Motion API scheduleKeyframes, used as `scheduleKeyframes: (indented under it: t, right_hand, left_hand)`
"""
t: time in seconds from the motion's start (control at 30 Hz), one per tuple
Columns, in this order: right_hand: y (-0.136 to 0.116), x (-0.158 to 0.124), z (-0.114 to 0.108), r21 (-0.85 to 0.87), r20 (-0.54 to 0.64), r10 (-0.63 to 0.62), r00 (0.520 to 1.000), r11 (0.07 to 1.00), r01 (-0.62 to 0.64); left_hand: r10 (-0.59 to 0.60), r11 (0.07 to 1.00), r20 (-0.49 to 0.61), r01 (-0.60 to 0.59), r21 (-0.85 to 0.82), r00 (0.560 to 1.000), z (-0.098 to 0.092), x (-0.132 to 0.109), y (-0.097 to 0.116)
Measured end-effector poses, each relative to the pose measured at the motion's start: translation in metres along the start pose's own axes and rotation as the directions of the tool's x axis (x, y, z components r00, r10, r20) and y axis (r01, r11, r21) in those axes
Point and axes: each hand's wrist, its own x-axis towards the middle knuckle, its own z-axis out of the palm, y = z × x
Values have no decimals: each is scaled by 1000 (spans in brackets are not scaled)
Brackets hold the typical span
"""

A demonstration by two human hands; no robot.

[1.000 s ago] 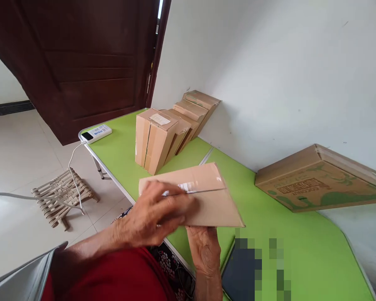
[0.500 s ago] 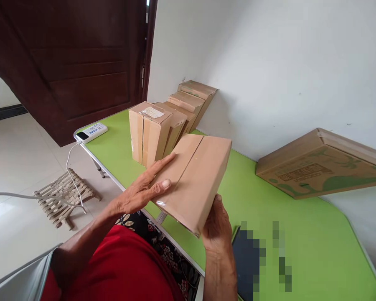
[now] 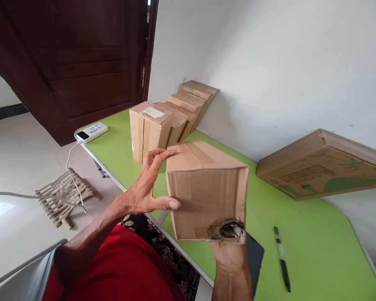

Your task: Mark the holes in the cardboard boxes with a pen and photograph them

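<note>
A brown cardboard box (image 3: pixel 205 196) is held tilted over the green table, its near face showing a dark, ragged hole at the lower right. My left hand (image 3: pixel 150 188) is at the box's left side, thumb on the near face and fingers along the upper edge. From below, my right hand (image 3: pixel 231 253) supports the box; its fingers are hidden behind it. Beyond the box stands a row of several cardboard boxes (image 3: pixel 153 133), the nearest with a white label on top.
On the green table (image 3: pixel 313 242) lie a black marker (image 3: pixel 282 257) and a dark flat object (image 3: pixel 253 261), partly hidden. A larger printed carton (image 3: pixel 316 171) leans by the wall. A white device (image 3: pixel 95 131) with a cable sits far left; a woven stool (image 3: pixel 64 196) stands below.
The held box has been turned so its face with the hole now shows towards me. My right hand has moved slightly right and down, and my left hand's fingers have spread wider around the edge.
</note>
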Motion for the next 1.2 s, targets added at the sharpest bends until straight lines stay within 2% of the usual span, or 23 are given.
scheduleKeyframes:
  t: [0.1, 0.23, 0.37, 0.53, 0.6, 0.7, 0.83, 0.97, 1.1, 1.2]
  right_hand:
    - [-17, -9, 9, 105, -49, 6, 999, 994, -1]
    - [-36, -19, 20, 129, 18, -151, 988, 981, 147]
    - [-48, -17, 19, 104, 29, -241, 970, 966, 237]
    - [-63, -5, 8, -56, -7, -386, 923, 921, 385]
    - [-68, 1, 2, -78, -59, -389, 919, 920, 385]
    - [-71, 12, -5, -50, -132, -360, 924, 933, 356]
    - [-73, 32, -9, -118, -183, -266, 946, 962, 248]
    - [-78, 54, -13, -76, -288, -168, 943, 985, 152]
    - [-84, 74, -18, -106, -230, -153, 961, 986, 131]
    - [-89, 82, -19, -213, -122, -206, 971, 961, 178]
  left_hand:
    - [-33, 998, -97, 27, -65, 995, 4, 2, -5]
    - [-144, 988, -142, 134, -75, 979, 16, -6, -4]
    - [-227, 970, -50, 222, -94, 973, 35, -18, 8]
    - [-213, 951, 111, 232, -205, 971, 55, -22, 15]
    - [-247, 934, 134, 272, -230, 960, 58, -21, 14]
    - [-281, 939, 175, 308, -152, 944, 59, -16, 13]
    - [-306, 949, 102, 312, -46, 946, 65, -2, 16]
    - [-313, 948, 77, 306, 92, 947, 75, 10, 16]
    - [-191, 970, -15, 191, 149, 982, 80, 20, 4]
    - [-120, 992, 52, 118, 33, 991, 75, 35, -9]
